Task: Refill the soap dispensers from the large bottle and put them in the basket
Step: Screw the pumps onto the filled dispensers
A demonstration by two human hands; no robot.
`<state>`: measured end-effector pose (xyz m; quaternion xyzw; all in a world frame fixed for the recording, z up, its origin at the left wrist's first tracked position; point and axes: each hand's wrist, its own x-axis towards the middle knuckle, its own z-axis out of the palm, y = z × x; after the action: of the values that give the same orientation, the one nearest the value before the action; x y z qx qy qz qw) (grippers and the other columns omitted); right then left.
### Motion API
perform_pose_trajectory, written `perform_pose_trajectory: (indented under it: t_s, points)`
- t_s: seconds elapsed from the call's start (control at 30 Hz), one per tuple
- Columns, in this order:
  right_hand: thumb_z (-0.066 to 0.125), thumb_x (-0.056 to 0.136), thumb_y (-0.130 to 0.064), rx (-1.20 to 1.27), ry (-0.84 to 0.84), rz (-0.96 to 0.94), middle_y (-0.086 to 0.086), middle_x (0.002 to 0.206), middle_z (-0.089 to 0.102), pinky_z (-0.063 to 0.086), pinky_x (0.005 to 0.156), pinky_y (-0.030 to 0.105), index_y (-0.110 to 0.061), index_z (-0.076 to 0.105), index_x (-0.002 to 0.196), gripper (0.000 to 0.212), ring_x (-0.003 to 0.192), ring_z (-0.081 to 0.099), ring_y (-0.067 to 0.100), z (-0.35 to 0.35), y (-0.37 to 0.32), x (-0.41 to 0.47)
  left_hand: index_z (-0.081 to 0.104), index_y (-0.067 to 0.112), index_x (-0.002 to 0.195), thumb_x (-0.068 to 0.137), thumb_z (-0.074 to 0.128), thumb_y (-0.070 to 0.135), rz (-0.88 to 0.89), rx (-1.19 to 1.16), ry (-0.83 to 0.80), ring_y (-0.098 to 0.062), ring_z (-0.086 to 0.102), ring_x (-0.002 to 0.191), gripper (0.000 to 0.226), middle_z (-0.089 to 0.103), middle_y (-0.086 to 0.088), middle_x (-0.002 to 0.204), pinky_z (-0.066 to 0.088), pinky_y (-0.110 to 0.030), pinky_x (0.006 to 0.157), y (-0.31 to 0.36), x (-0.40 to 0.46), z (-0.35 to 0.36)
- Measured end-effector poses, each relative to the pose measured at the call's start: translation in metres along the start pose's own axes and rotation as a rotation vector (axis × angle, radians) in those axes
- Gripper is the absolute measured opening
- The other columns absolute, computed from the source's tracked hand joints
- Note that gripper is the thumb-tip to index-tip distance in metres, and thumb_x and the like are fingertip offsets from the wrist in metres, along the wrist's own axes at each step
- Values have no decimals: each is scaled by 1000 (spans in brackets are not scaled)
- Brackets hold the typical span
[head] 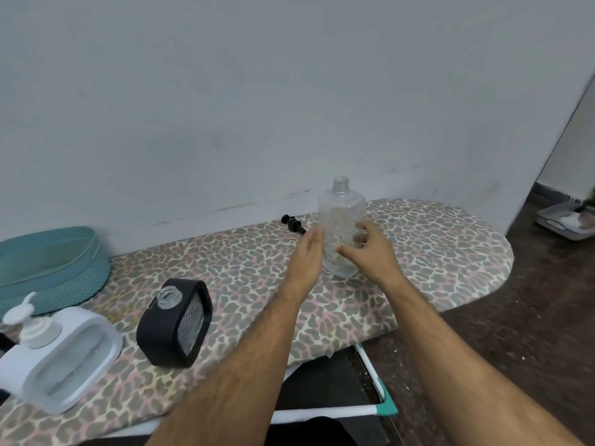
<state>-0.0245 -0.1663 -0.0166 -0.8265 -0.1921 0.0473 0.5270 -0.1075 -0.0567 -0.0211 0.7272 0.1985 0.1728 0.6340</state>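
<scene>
A clear ribbed bottle [341,217] stands upright and uncapped on the leopard-print board [251,268]. My left hand [307,252] is at its left side with straight fingers against the bottle. My right hand [370,249] hovers at its right side, fingers loosely spread, holding nothing. A black pump head [293,224] lies on the board behind my left hand. A black dispenser [175,321] with an open clear neck stands at front left. A white dispenser [54,352] with its pump on sits at the far left. The teal basket [48,268] is at the back left.
The board butts against a pale wall. Its rounded end is at the right, with dark floor beyond. A grey tray [566,222] with items lies on the floor at far right. The board's white and teal frame [373,407] shows below.
</scene>
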Motion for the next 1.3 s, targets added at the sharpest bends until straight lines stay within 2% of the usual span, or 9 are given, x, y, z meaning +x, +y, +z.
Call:
perform_pose_trajectory:
  t_s: [0.27,0.53,0.67,0.8,0.9,1.03,1.13,1.2,1.3]
  points:
    - [77,78,-23,21,6,8,7,130,58,53,93,39,-17,44,137,68,107,58,18,-3,1,-13,42,30,146,80,29,79,20,42,-46,-15,45,136,83,46,5,150,37,-49,113,5,-9,1]
    - [79,77,-27,20,-1,7,6,132,58,50,91,33,-19,43,136,70,114,59,21,-2,7,-21,41,29,147,82,28,76,28,66,-71,-16,44,137,81,45,4,150,36,-48,114,8,-14,-4]
    - [81,76,-27,52,-6,-18,-9,118,55,45,86,29,-22,40,140,77,110,57,14,-4,3,-26,36,27,150,82,28,76,7,78,-73,-16,41,140,84,41,4,154,34,-48,115,6,-16,-7]
    - [76,80,-44,-59,324,-94,4,143,44,39,108,41,-15,33,146,84,131,42,20,-1,-5,-39,37,25,150,88,27,69,26,86,-16,-14,42,138,77,42,4,152,34,-34,112,0,-19,-18]
    - [66,89,-34,-66,601,-403,6,121,52,46,98,41,-11,50,123,44,113,49,19,10,-24,-53,41,20,147,95,33,61,74,101,121,-4,43,126,67,46,3,148,33,-24,102,-8,-19,-33]
    - [63,93,-20,-33,266,-530,-6,93,60,50,78,24,-13,66,97,8,87,56,7,47,-57,-58,56,20,133,99,37,56,89,91,329,-9,57,115,54,60,4,131,47,-30,98,-21,-14,-54]
    - [58,95,-17,-132,60,-424,0,105,66,50,87,27,-13,68,108,17,98,61,10,87,-58,-26,58,21,130,98,37,59,63,124,413,-17,61,113,55,65,0,124,51,-41,99,-32,-9,-66]
    - [54,95,-11,-281,-21,-325,7,119,65,49,93,31,-9,64,120,27,108,61,20,108,-56,6,54,22,137,100,43,49,22,119,453,-14,58,119,47,60,2,133,48,-37,102,-36,-2,-71]
    - [48,89,1,-384,-40,-200,12,114,65,52,79,34,-7,64,116,32,96,62,27,129,-57,50,48,18,143,102,49,34,-26,82,480,-10,54,118,44,54,2,141,43,-24,94,-36,17,-76]
